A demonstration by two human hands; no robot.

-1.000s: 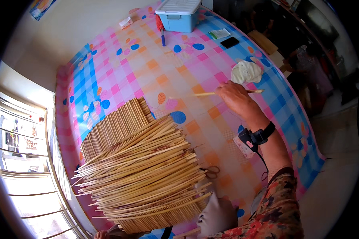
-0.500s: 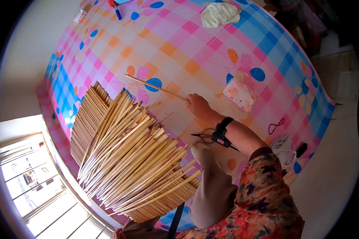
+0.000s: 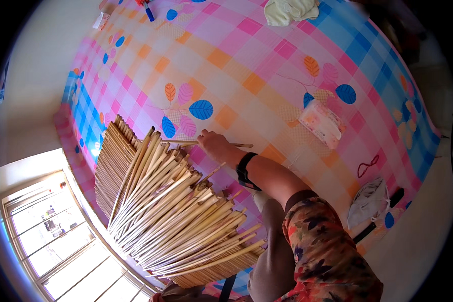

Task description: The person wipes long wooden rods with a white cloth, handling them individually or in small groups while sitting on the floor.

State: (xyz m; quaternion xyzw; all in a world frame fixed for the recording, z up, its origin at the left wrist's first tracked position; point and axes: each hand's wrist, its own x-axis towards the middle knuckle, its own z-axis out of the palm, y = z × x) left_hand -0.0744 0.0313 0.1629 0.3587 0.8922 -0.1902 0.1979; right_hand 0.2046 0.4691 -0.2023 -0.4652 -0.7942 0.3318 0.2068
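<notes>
Plaid plastic sheeting (image 3: 246,68), printed with leaf motifs in blue, pink and orange, covers the work surface. A pale wall (image 3: 40,103) and a barred window (image 3: 68,231) border it on the left.

Right hand (image 3: 214,144): fingers closed narrowly around one thin stick (image 3: 186,142), back of the hand facing up. The stick lies roughly crosswise in the view and projects from both sides of the grip. Its left end is near the upper ends of the loose sticks (image 3: 178,201); whether it touches them cannot be told. Left hand: outside the view; its finger state cannot be told.

Loose sticks fan out side by side across a mat of narrow rods (image 3: 115,168), which shows beyond the pile at upper left and along the lower edge. A black band (image 3: 244,171) encircles the right wrist, and a floral sleeve (image 3: 319,236) covers the upper arm.

To the right of the hand, well apart from it, lie a pink-and-white packet (image 3: 321,123), a red cord loop (image 3: 368,166) and a crumpled grey-white bag (image 3: 366,205). A pale cloth (image 3: 289,11) is at the top edge.
</notes>
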